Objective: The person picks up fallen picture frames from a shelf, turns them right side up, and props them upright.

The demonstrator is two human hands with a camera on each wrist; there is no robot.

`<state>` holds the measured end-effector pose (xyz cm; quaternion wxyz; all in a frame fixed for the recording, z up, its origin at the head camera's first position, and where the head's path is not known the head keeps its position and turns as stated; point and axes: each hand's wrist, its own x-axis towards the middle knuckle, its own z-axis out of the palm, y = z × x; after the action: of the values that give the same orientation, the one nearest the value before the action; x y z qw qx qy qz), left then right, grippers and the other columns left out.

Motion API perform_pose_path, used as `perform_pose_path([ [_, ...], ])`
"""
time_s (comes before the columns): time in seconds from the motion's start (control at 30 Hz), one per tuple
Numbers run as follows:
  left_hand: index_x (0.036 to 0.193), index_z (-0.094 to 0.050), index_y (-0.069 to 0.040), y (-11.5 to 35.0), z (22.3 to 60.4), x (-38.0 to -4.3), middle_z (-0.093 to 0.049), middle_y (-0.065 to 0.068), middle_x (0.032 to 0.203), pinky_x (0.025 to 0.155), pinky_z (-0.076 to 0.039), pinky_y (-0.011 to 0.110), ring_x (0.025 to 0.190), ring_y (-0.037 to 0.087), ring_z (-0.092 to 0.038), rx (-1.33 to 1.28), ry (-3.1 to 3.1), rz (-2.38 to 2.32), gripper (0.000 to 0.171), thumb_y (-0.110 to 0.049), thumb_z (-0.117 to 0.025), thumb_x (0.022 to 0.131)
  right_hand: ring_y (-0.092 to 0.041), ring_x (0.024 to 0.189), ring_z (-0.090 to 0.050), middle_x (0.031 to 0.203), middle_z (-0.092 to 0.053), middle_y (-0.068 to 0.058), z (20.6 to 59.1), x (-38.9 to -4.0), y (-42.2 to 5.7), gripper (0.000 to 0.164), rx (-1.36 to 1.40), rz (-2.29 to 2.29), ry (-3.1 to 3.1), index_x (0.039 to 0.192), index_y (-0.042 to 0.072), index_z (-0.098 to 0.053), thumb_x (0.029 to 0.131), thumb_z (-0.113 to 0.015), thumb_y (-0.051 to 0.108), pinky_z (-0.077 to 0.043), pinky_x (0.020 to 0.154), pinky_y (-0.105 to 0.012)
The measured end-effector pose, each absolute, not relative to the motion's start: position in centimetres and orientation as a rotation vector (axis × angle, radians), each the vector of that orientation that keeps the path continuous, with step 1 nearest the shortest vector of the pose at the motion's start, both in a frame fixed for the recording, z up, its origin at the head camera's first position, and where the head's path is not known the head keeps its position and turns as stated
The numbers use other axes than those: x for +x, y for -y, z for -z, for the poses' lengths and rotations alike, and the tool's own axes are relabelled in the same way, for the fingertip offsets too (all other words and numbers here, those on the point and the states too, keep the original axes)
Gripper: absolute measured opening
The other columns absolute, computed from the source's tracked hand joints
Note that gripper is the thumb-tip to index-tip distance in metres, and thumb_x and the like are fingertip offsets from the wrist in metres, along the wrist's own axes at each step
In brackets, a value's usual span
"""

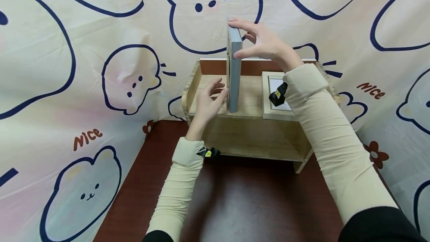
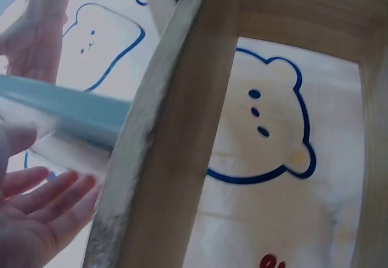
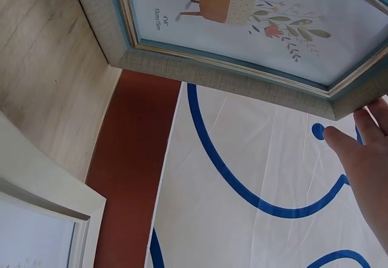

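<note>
A grey-blue picture frame [image 1: 236, 74] stands upright and edge-on on the top of a wooden shelf [image 1: 250, 92]. My right hand [image 1: 263, 42] grips its upper corner, fingers over the top and thumb against the front edge. The right wrist view shows the face of the picture frame [image 3: 236, 83], with a plant-in-pot print behind the glazing. Beside its lower left side is my left hand [image 1: 207, 102], fingers loosely bent. In the left wrist view the left hand [image 2: 42, 219] is palm up near the frame's edge; whether it touches cannot be told.
A cream picture frame [image 1: 266, 96] lies on the right of the shelf top, partly behind the right wrist. The shelf has raised side panels and a brown back strip [image 1: 252, 67]. It stands on a dark red-brown table [image 1: 248, 204] before a bear-print cloth [image 1: 134, 25].
</note>
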<state>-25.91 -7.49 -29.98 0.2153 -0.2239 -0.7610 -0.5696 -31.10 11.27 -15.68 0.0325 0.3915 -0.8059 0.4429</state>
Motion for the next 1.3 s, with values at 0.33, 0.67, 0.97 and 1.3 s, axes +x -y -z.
perform_pose_path([
  [0.33,0.108,-0.063,0.007,8.4,27.9,-26.0,-0.068,0.016,0.088,0.070,-0.052,0.029,0.077,0.022,-0.065,-0.666,2.337,1.281,0.029,-0.010,-0.062,0.085,-0.008,0.136,-0.013,0.151,-0.017,-0.005,15.6,-31.1,-11.0,0.082,1.206,-1.395,2.488,0.141,0.006,-0.032,0.069,-0.071,0.007,-0.014,0.109,-0.026],
  [0.67,0.103,-0.065,0.007,10.1,27.4,-25.5,-0.068,0.017,0.086,0.068,-0.053,0.034,0.074,0.025,-0.066,-0.635,2.336,1.102,0.024,-0.008,-0.059,0.085,-0.008,0.136,-0.012,0.151,-0.016,-0.005,15.6,-30.9,-10.6,0.081,1.215,-1.383,2.498,0.141,0.007,-0.031,0.070,-0.070,0.008,-0.015,0.109,-0.026],
  [0.97,0.089,-0.069,0.007,11.8,26.7,-25.6,-0.067,0.016,0.077,0.063,-0.054,0.034,0.067,0.023,-0.064,-0.666,2.275,0.940,0.016,-0.004,-0.057,0.084,-0.009,0.135,-0.013,0.151,-0.017,-0.005,15.5,-30.5,-10.0,0.080,1.205,-1.343,2.505,0.142,0.007,-0.031,0.072,-0.069,0.008,-0.016,0.109,-0.027],
  [1.3,0.084,-0.070,0.006,13.0,26.5,-25.3,-0.067,0.015,0.074,0.062,-0.054,0.034,0.065,0.023,-0.063,-0.644,2.269,0.910,0.014,-0.004,-0.059,0.085,-0.008,0.136,-0.012,0.151,-0.016,-0.001,14.9,-29.9,-8.5,0.078,1.206,-1.177,2.574,0.142,0.009,-0.030,0.074,-0.069,0.014,-0.015,0.108,-0.027],
])
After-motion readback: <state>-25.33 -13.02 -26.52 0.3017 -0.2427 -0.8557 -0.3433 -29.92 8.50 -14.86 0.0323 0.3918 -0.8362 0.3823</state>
